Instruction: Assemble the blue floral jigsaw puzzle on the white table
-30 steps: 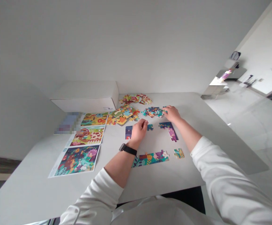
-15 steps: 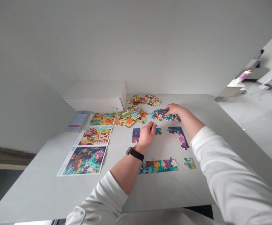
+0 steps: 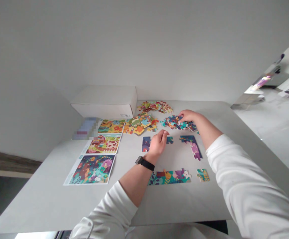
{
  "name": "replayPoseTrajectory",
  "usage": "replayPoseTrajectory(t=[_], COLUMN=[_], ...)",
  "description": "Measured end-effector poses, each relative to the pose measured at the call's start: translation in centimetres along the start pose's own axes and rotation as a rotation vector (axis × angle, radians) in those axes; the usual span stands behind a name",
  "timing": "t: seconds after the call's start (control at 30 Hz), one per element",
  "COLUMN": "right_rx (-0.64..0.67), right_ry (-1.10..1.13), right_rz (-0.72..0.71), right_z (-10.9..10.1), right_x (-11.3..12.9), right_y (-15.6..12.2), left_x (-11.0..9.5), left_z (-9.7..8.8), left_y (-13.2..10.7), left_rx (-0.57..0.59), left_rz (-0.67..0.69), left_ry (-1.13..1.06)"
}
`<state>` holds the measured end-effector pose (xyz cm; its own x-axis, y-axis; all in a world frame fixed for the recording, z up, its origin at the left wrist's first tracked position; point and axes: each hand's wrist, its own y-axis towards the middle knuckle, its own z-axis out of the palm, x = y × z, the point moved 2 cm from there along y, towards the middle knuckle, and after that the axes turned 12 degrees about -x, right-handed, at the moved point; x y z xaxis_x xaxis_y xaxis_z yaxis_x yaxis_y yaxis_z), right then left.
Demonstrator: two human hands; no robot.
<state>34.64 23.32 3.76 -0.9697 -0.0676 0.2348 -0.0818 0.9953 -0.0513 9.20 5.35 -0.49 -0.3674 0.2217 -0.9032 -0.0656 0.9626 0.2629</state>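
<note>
My left hand [image 3: 158,143], with a black watch on the wrist, rests on the table over a joined strip of dark blue puzzle pieces [image 3: 146,143], fingers curled loosely near a small teal piece [image 3: 169,139]. My right hand [image 3: 189,116] reaches into a pile of blue and teal loose pieces [image 3: 176,122], fingers bent down on them. A joined corner section [image 3: 192,144] in blue and purple lies to the right. A finished bottom strip [image 3: 169,176] and a single teal piece [image 3: 203,175] lie nearer me.
Three picture sheets [image 3: 102,146] lie in a column on the left. A white box [image 3: 107,100] stands at the back. Two more piles of loose pieces, orange [image 3: 139,123] and red [image 3: 155,106], sit behind the work area on the grey table [image 3: 47,196].
The view has shifted a little left. My right hand has reached further left into the blue pile. My left hand has stayed over the dark blue strip.
</note>
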Motion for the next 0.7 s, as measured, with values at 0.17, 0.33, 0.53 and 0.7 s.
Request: replayPoseTrajectory(t=[0.17, 0.33, 0.53, 0.7], right_rx=[-0.115, -0.304, -0.389, -0.343], right_ry=[0.119, 0.317, 0.863, 1.274], right_rz=[0.103, 0.273, 0.37, 0.346], right_z=[-0.7, -2.0, -3.1, -1.7], right_x=[-0.5, -1.4, -1.8, -0.8], right_y=[-0.3, -1.3, -5.4, -13.1], left_x=[0.0, -0.1, -0.1, 0.0], left_z=[0.0, -0.1, -0.2, 0.1], left_y=[0.0, 0.1, 0.3, 0.5], left_rx=[0.008, 0.013, 0.007, -0.014], left_rz=[0.009, 0.014, 0.037, 0.073], left_ry=[-0.012, -0.005, -0.004, -0.045])
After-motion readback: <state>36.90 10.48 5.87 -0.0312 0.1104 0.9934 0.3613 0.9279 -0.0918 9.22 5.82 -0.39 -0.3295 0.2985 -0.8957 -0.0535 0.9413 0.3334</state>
